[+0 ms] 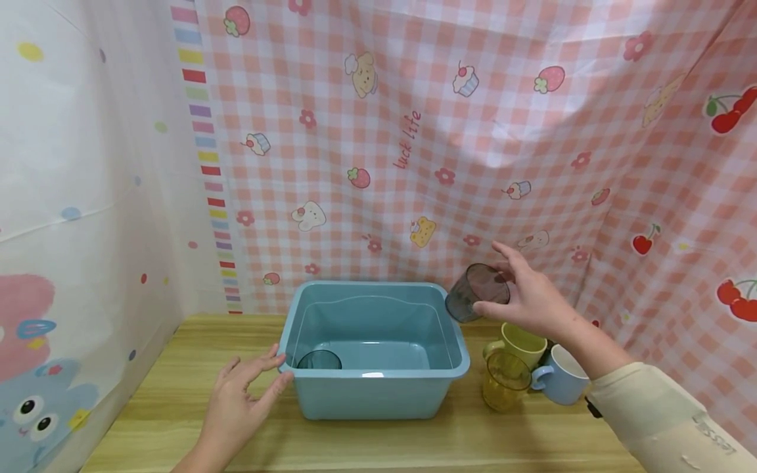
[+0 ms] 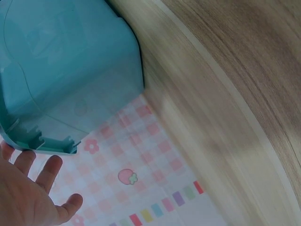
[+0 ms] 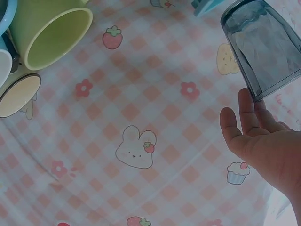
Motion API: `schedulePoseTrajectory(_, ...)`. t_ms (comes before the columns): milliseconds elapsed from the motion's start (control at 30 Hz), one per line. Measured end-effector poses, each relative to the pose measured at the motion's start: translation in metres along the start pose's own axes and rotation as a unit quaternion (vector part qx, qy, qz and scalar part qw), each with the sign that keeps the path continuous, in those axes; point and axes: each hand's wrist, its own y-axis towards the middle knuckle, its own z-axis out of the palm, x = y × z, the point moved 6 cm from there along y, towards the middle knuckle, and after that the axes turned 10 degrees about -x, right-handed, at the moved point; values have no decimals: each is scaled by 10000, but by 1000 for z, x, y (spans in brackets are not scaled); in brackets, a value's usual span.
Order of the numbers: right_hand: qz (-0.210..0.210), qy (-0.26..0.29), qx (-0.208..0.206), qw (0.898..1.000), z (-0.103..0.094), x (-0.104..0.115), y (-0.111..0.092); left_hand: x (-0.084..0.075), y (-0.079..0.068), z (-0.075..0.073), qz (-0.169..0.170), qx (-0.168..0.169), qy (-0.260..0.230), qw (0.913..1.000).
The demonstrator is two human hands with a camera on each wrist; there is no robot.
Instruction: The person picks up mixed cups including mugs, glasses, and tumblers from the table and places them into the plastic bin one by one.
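Observation:
In the head view my right hand (image 1: pixel 535 301) holds a dark grey see-through cup (image 1: pixel 467 299) between thumb and fingers. The cup is tilted, beside and above the right rim of a blue plastic basin (image 1: pixel 378 397). Inside the basin, at its front left, lies a dark greenish see-through cup (image 1: pixel 320 360), partly hidden by the front wall. My left hand (image 1: pixel 242 397) is at the basin's left front corner, its fingertips at the rim. The left wrist view shows those fingers (image 2: pixel 48 173) fairly straight under the rim, with the thumb apart.
Right of the basin stand an amber see-through cup (image 1: pixel 505 387), a yellow-green mug (image 1: pixel 523 345) and a light blue mug (image 1: pixel 564 378). A cream mug with a dark rim (image 3: pixel 21 95) shows in the right wrist view. Curtains hang behind the wooden table (image 1: pixel 236 453).

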Motion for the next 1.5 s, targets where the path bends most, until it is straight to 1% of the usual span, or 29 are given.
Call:
schedulePoseTrajectory(433, -183, 45, -19, 9998, 7, 13, 5, 2, -1, 1, 14, -90, -11, 10000)
schedulePoseTrajectory(667, -391, 311, -3, 9988, 11, 24, 8, 2, -1, 1, -1, -92, -17, 10000)
schedulePoseTrajectory(967, -314, 305, 115, 9990, 18, 32, 12, -3, 0, 0, 129, -194, -82, 9997)
schedulePoseTrajectory(1333, -358, 361, 221, 9985, 24, 43, 16, -1, -1, 1, 75, -144, -74, 9998)
schedulePoseTrajectory(1500, -452, 407, 240, 9979, 27, 47, 17, 1, -1, 1, 2, -114, -28, 9999)
